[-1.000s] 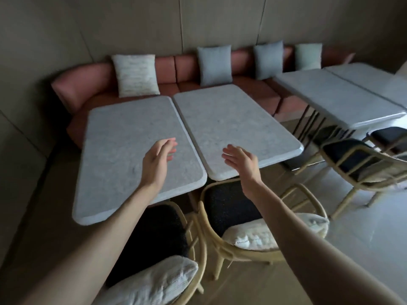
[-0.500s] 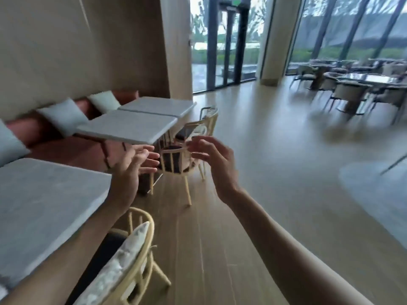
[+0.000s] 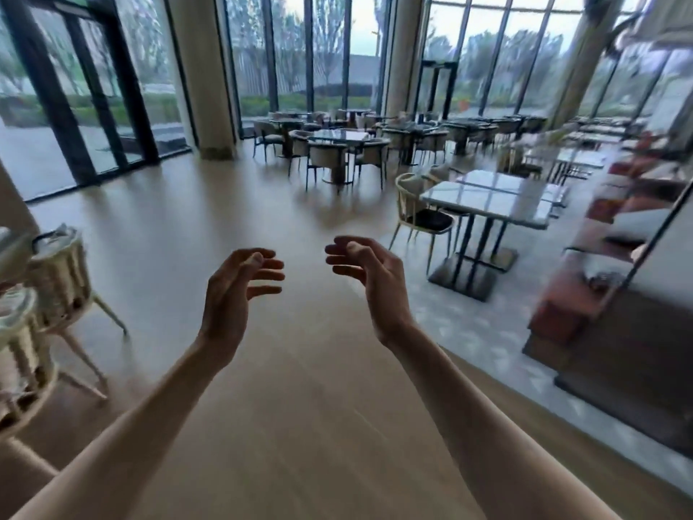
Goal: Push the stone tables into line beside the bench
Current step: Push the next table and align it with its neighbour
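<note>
My left hand [image 3: 234, 294] and my right hand [image 3: 371, 279] are raised in front of me over bare wooden floor, fingers loosely curled and apart, holding nothing. The pink bench and the stone tables beside it are out of sight; the view faces the open dining hall. A pale stone-topped table [image 3: 487, 202] on dark legs stands at the right, next to a red bench seat [image 3: 562, 305].
Two cream woven chairs [image 3: 56, 279] stand blurred at the left edge. Another cream chair [image 3: 420, 215] sits by the right table. Several dark tables and chairs [image 3: 337, 152] fill the back, before tall windows and a column [image 3: 204, 76]. Wooden floor stretches ahead.
The view has swung right, away from the pink bench and its stone tables, to face the open hall. Both hands have stayed raised and empty in front of me.
</note>
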Demonstrator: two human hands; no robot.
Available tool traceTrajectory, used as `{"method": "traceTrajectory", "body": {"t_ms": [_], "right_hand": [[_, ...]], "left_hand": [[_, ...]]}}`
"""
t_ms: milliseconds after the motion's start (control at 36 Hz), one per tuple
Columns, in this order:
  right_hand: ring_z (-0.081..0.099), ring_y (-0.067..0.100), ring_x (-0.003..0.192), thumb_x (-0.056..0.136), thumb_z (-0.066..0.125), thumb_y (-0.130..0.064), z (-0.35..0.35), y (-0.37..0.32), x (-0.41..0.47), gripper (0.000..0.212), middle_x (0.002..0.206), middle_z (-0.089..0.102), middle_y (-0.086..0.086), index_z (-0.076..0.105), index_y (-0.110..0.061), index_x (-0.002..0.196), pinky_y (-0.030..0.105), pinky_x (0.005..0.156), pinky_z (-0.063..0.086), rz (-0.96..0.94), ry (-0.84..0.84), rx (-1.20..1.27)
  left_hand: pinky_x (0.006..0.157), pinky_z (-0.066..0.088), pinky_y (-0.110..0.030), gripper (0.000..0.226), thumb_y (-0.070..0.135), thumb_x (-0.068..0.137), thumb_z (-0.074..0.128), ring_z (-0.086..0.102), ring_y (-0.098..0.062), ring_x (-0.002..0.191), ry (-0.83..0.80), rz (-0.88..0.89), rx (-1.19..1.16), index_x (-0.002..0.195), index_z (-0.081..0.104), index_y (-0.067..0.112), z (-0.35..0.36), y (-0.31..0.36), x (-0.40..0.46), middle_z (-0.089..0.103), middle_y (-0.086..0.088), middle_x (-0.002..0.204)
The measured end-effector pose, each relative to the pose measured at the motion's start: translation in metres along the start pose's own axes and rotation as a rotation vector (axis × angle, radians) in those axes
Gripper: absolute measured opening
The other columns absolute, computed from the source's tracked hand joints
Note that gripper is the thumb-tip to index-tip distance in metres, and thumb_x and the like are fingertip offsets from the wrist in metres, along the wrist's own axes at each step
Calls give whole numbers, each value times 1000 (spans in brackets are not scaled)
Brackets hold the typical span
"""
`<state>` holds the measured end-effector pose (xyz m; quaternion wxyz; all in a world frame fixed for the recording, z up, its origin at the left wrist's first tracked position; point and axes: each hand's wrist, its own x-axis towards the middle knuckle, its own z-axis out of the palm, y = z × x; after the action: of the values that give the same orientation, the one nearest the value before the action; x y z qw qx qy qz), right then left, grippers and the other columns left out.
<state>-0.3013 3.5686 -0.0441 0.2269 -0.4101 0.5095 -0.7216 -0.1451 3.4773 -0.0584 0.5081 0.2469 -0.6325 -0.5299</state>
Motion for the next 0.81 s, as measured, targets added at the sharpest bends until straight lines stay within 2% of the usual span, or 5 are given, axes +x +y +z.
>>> {"method": "traceTrajectory", "body": {"t_ms": [306,417,528,639,806], "right_hand": [[72,25,94,87,49,-28,-57,83,171,41,100,76,10,68,-1,111,39,88,57,-41,223,-102],[71,27,96,94,48,-20,-57,107,249,33,101,75,12,68,1,111,38,88,57,-47,287,-132],[72,24,94,95,48,-18,-61,117,324,31,101,76,11,68,-1,110,21,76,54,-44,351,-131],[71,28,95,99,46,-10,-75,129,392,27,102,75,14,68,0,109,29,83,56,-44,407,-141],[72,23,92,99,46,-11,-108,178,501,27,99,75,14,69,0,105,26,81,56,-52,466,-124]], "left_hand": [[83,55,-52,34,28,92,47,69,-38,93,-197,-23,-161,100,66,0,105,-103,194,71,-19,101],[79,57,-46,35,29,91,47,71,-34,91,-263,-37,-193,99,66,1,131,-133,276,72,-19,101],[80,56,-49,25,16,99,47,69,-39,92,-317,-41,-181,99,65,-2,153,-153,357,71,-20,99],[78,57,-45,23,9,99,47,70,-39,90,-352,-42,-176,101,65,-5,177,-175,429,71,-22,100],[77,57,-42,23,7,99,47,70,-38,88,-366,-54,-175,102,65,-8,219,-231,530,71,-22,98]]}}
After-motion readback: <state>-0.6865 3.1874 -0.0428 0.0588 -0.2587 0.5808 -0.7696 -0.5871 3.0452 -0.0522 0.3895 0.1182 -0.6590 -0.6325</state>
